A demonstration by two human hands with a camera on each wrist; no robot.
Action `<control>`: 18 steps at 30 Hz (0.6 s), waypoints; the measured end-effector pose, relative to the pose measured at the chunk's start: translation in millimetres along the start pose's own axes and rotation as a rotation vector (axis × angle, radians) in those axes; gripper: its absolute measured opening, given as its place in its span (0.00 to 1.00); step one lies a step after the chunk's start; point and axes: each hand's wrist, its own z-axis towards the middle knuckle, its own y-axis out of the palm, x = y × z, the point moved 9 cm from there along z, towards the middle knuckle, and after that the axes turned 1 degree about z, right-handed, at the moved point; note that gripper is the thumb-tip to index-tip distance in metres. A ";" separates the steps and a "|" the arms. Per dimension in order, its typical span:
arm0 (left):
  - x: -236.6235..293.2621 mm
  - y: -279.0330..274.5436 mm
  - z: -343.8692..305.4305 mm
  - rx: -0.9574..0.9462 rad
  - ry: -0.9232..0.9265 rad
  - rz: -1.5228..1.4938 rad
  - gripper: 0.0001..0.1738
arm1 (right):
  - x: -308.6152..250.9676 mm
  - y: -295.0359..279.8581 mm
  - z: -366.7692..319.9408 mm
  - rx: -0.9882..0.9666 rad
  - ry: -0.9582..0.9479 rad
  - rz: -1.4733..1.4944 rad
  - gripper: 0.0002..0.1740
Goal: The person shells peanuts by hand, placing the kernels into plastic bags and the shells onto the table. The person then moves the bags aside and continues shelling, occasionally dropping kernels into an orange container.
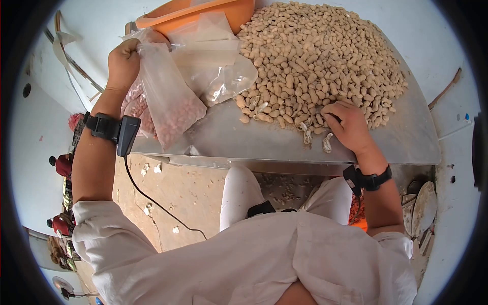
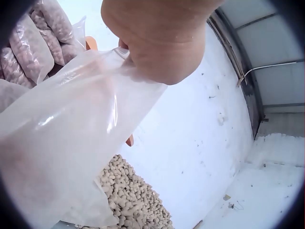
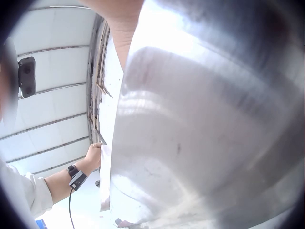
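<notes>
A clear plastic bag with pink peanut kernels in its lower part hangs from my left hand, whose fingers grip its top edge. In the left wrist view the bag stretches down from the left hand. My right hand rests at the front edge of a large heap of unshelled peanuts, its fingers bent; whether they hold a peanut cannot be told. Split shells lie beside it. The right wrist view shows part of the right hand behind the blurred metal surface.
An orange basin stands at the back of the metal table. Next to the held bag lie more clear bags and a bag of pink kernels. Filled bags show in the left wrist view. A black cable hangs from the left wrist.
</notes>
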 end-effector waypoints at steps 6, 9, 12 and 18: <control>4.2 -17.8 -5.6 0.143 0.017 -0.076 0.15 | -0.2 0.2 1.4 -0.007 0.011 0.001 0.05; -0.1 5.4 -19.7 -0.007 0.142 -0.040 0.15 | -0.2 0.3 0.6 -0.008 0.010 -0.006 0.05; -6.2 4.6 -26.0 0.014 0.083 -0.034 0.16 | 0.1 1.1 1.1 -0.018 0.016 -0.006 0.05; 77.8 -35.2 -60.4 0.311 0.305 0.037 0.19 | 0.6 1.1 0.5 -0.022 0.000 0.010 0.05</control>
